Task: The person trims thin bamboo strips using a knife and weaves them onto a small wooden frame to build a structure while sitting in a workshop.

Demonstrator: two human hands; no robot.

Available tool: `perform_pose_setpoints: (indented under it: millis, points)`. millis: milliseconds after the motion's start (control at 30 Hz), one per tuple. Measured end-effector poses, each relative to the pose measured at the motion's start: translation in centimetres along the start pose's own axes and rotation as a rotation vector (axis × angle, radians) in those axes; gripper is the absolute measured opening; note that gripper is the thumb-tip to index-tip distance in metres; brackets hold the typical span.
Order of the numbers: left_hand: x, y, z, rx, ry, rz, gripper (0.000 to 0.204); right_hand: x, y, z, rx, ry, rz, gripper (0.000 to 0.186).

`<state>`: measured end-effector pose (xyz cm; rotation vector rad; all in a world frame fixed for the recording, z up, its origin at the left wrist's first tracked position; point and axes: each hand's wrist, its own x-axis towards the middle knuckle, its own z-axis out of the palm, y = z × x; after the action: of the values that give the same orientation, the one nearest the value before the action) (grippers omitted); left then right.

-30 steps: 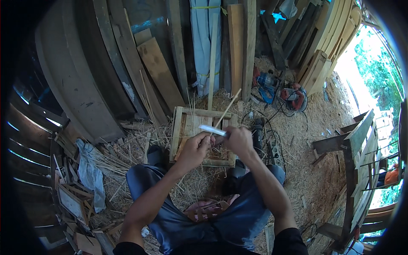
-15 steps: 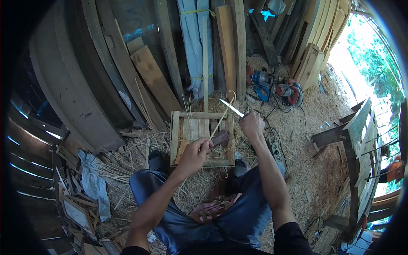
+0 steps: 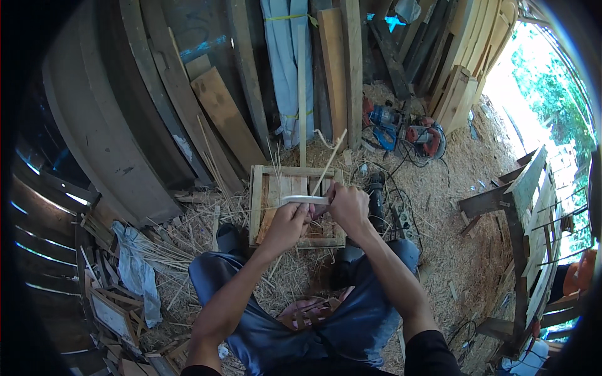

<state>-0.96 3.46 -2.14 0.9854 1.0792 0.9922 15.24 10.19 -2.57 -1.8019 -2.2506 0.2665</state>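
Observation:
My left hand [image 3: 287,227] is closed over the wooden crate, gripping a thin pale wooden strip [image 3: 330,161] that slants up and away to the right. In my right hand [image 3: 349,207] is a knife [image 3: 305,200], its bright blade pointing left, crossing the strip's lower part just above the left fingers. Whether the edge touches the strip I cannot tell. The low crate [image 3: 300,170] sits on the floor between my feet. Between the hands, most of a brownish piece is hidden.
Thin strips [image 3: 164,250] lie on the floor to the left, near a crumpled pale sheet [image 3: 139,276]. Shavings cover the ground. Boards [image 3: 229,113] lean along the back. Power tools [image 3: 425,139] and a socket strip [image 3: 404,219] with cables lie to the right, before a wooden frame [image 3: 523,207].
My right hand has moved left and nearer, bringing the knife from the strip's far part down to my left hand. The blade has swung to point left. The left hand keeps hold of the strip.

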Motion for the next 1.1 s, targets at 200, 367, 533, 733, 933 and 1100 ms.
perform_pose_setpoints:
  millis: [200,367,533,733,933,1100]
  points:
    - [-0.6,-0.7,0.8,0.029,-0.071,0.006,0.021,3.9,5.2,-1.1,-0.066,0.095,0.296,0.025]
    - [-0.6,-0.8,1.0,0.114,-0.071,0.022,0.022,4.5,6.3,-1.0,0.013,0.134,0.328,0.027]
    - [-0.1,-1.1,1.2,0.041,-0.034,-0.046,0.022,2.8,4.2,0.2,0.128,0.032,0.302,0.026]
    - [0.4,-2.0,-0.5,-0.041,-0.031,-0.133,0.023,-2.6,-0.2,0.7,0.152,-0.054,-0.163,0.022]
    - [0.2,0.4,0.5,-0.154,-0.079,-0.068,0.022,0.2,1.2,0.1,-0.021,0.048,0.033,0.022]
    - [-0.8,-1.8,1.1,-0.124,-0.149,-0.116,0.023,3.5,6.5,-2.1,-0.074,0.121,0.23,0.023]
